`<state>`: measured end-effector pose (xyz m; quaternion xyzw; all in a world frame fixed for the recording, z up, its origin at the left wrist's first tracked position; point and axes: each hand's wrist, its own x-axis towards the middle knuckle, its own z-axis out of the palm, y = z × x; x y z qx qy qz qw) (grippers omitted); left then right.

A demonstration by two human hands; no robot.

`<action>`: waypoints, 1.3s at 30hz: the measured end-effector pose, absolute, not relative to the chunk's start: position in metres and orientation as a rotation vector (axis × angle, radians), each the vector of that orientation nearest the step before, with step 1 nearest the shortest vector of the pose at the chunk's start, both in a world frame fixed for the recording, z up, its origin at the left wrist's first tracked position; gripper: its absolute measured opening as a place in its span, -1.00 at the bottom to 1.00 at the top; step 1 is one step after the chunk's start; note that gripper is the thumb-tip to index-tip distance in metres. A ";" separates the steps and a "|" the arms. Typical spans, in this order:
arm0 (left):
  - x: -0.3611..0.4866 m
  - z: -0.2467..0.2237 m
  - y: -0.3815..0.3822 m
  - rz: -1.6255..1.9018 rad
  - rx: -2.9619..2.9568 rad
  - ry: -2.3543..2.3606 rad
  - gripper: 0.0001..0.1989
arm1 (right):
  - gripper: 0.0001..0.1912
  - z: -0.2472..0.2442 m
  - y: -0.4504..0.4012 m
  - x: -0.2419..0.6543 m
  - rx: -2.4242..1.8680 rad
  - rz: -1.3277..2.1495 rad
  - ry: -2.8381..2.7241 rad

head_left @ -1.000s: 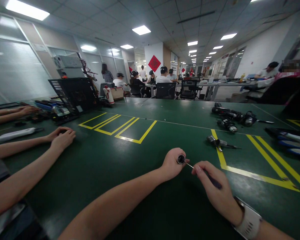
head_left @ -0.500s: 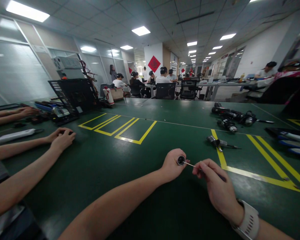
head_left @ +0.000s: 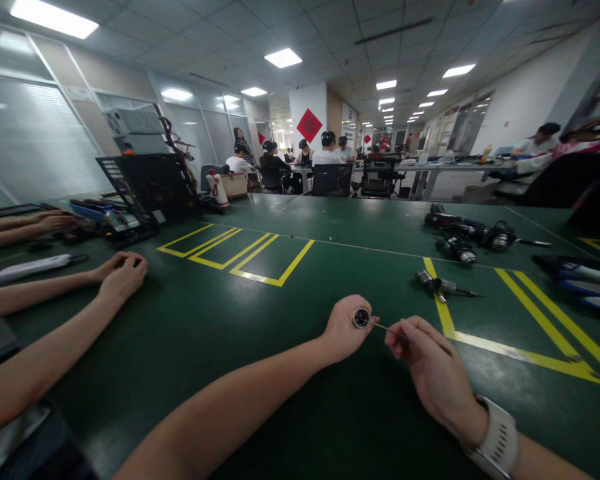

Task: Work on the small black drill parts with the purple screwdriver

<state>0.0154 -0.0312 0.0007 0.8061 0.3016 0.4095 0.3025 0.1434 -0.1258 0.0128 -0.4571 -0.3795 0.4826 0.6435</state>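
Note:
My left hand (head_left: 344, 330) is closed around a small round part (head_left: 361, 318) with a metal rim and a dark inside. Its open end faces me; the rest is hidden in my fingers. My right hand (head_left: 433, 363) pinches a thin screwdriver (head_left: 386, 329), whose metal shaft points left into the mouth of the round part. The palm covers most of the handle. Beyond my right hand, a grey metal piece with a thin pointed shaft (head_left: 450, 287) lies across yellow tape on the green table (head_left: 260, 347).
Black and silver power-tool parts (head_left: 473, 233) lie at the back right, near blue-and-white objects (head_left: 590, 283). A co-worker's hands (head_left: 123, 273) rest at left beside a white tool (head_left: 33, 268). A black frame (head_left: 155, 187) stands behind them. Yellow tape (head_left: 255, 277) marks the table.
Both hands keep nearly the same place and hold. The screwdriver has turned slightly, and less of its handle shows. The co-worker's hands at left have shifted slightly left.

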 end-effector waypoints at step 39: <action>0.016 -0.002 -0.030 1.091 2.198 0.834 -0.82 | -0.78 0.010 -0.128 0.142 -1.089 1.033 -0.950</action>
